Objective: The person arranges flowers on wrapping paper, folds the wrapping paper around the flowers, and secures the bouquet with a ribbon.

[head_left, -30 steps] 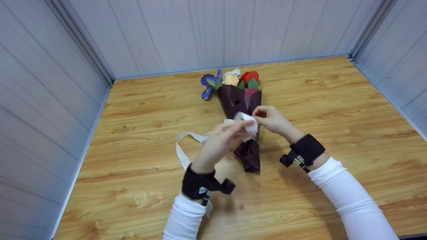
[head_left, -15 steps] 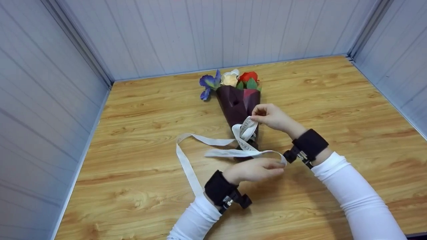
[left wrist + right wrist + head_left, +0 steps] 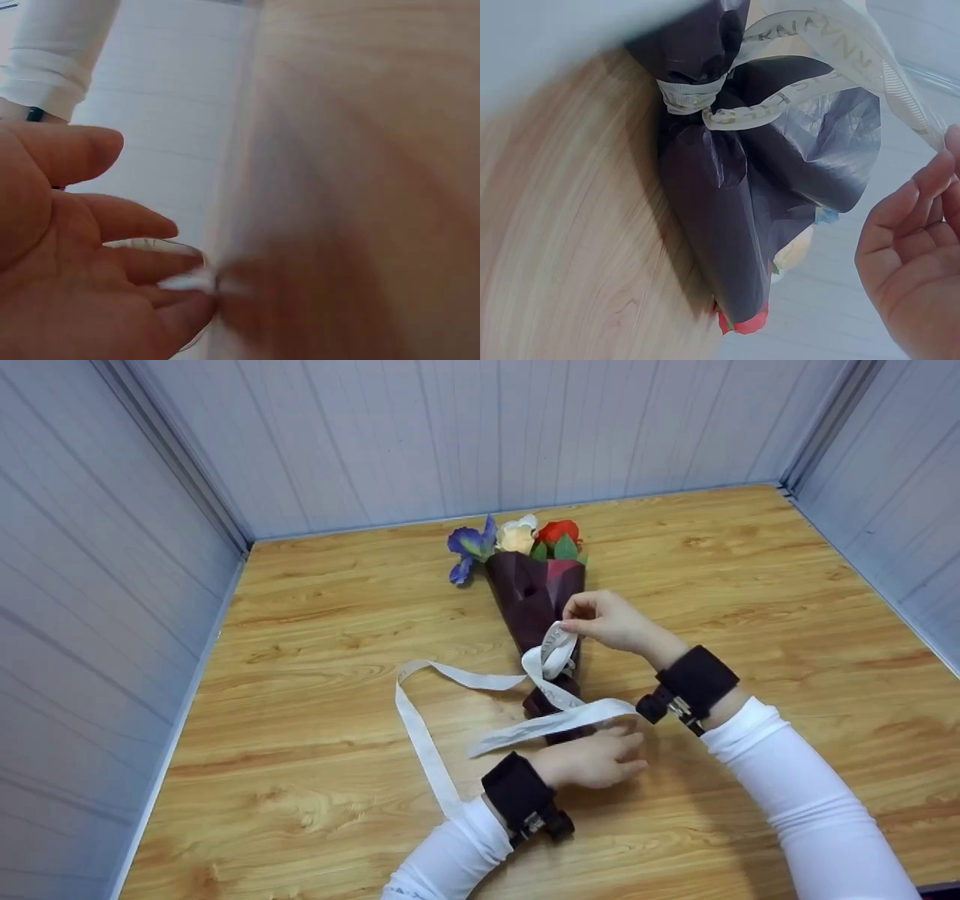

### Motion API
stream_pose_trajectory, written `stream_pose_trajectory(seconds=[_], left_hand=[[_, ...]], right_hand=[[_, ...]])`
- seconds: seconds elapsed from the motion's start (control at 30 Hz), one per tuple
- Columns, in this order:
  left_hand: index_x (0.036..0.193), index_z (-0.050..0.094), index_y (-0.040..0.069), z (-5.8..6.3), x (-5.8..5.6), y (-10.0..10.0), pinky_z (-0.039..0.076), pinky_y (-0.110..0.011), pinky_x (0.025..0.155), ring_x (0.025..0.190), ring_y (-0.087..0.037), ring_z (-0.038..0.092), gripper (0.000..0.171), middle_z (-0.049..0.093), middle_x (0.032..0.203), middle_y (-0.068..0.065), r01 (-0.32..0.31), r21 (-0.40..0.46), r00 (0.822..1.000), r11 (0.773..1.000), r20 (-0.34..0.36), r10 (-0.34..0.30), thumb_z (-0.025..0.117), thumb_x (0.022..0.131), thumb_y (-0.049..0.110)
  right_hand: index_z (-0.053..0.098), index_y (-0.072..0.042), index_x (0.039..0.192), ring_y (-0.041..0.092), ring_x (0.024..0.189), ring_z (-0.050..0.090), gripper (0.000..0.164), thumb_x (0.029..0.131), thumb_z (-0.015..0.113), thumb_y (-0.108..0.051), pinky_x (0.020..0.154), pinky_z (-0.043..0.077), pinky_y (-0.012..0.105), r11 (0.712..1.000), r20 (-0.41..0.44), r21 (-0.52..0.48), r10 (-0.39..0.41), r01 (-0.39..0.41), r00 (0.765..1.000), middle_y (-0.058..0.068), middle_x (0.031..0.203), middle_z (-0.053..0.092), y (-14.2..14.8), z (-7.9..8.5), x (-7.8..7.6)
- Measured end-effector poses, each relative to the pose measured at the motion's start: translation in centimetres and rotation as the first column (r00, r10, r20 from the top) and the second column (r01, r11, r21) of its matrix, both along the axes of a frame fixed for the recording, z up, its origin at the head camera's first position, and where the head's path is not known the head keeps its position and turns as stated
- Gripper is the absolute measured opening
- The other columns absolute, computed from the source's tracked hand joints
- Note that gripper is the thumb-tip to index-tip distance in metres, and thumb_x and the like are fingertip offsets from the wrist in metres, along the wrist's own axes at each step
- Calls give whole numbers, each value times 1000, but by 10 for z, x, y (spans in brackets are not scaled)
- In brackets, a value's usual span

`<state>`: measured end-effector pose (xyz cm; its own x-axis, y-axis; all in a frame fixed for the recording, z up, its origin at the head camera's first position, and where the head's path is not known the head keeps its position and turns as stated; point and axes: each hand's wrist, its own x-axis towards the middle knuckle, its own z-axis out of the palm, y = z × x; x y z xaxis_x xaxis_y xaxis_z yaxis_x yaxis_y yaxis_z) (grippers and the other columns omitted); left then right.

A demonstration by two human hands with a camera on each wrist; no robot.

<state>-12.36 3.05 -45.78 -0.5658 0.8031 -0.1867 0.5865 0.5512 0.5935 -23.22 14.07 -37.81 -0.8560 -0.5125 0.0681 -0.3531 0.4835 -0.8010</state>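
Observation:
A bouquet lies on the wooden table in the head view, wrapped in dark purple paper. Its blooms are a blue-purple iris, a cream flower and a red flower. White printed ribbon circles the wrap's narrow part. My right hand pinches a raised loop of that ribbon between thumb and fingertips. Below the bouquet's lower end, my left hand has relaxed, spread fingers. One ribbon tail crosses just above it; in the left wrist view a blurred white bit shows by the lower fingers.
Another ribbon length curves out over the table on the left and reaches the left sleeve. Pale panel walls stand behind the table and along both sides.
My left hand has moved from the ribbon knot down and right, below the bouquet's end. The ribbon tail dropped across the wrap's lower part. The right hand stays nearly still, pinching the loop.

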Motion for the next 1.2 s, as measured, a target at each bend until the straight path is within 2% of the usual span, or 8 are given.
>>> stream_pose_trajectory(seconds=[0.23,0.43,0.53,0.6,0.7,0.77,1.0,1.2], left_hand=[[146,46,-1,16,-2,-7,27,-16,108,135,-11,41,46,50,146,-11,32,94,999,995,24,-34,43,107,25],[116,69,0,50,-8,-35,48,-18,80,85,-2,62,33,72,101,-5,-52,312,983,949,183,-7,45,107,21],[103,69,-6,59,-16,-52,52,-24,76,78,-6,63,28,71,92,-14,-208,481,963,852,253,92,49,105,13],[98,67,-9,61,-22,-61,52,-25,74,76,-9,61,22,68,89,-19,-323,596,945,735,247,216,52,103,7],[97,65,-9,60,-32,-70,46,-23,68,73,-11,55,11,64,84,-14,-449,715,866,535,202,457,59,97,1],[101,65,-8,57,-37,-73,44,-22,68,74,-12,53,10,60,85,-10,-486,748,805,451,182,565,63,94,-1],[110,68,-4,46,-48,-71,49,-31,80,90,-24,58,20,63,102,-13,-471,721,755,509,30,655,71,91,3],[100,71,-2,39,-53,-68,50,-28,78,87,-20,63,12,70,96,-11,-551,689,692,471,61,719,72,91,7]], right_hand=[[61,5,86,7,67,47,13,95,64,-3,61,38,21,1000,-4,11,1,0,1000,-3,74,53,-1,-3,0],[62,4,87,8,67,46,12,96,64,-5,61,37,22,1000,9,12,-2,2,1000,-2,75,54,-1,-2,2],[62,4,87,8,68,48,12,96,64,-4,62,39,22,1000,6,1,9,-9,1000,-1,76,56,-1,-2,1],[63,5,87,9,68,50,12,96,64,-4,63,40,21,1000,0,-2,18,-18,1000,-1,77,58,0,-3,0],[64,5,88,9,68,50,13,96,64,-5,63,41,22,1000,3,-6,23,-23,1000,-1,77,61,0,-4,-1],[66,5,88,9,67,49,13,95,66,-6,62,39,23,1000,6,-1,25,-25,1000,-1,77,62,0,-5,-1],[68,6,90,13,69,57,13,94,67,-6,63,45,22,998,22,-15,57,-57,998,-1,78,67,-5,-1,4],[69,6,90,11,66,54,14,94,68,-8,60,42,21,998,8,-20,58,-58,998,-1,75,65,-9,0,8]])
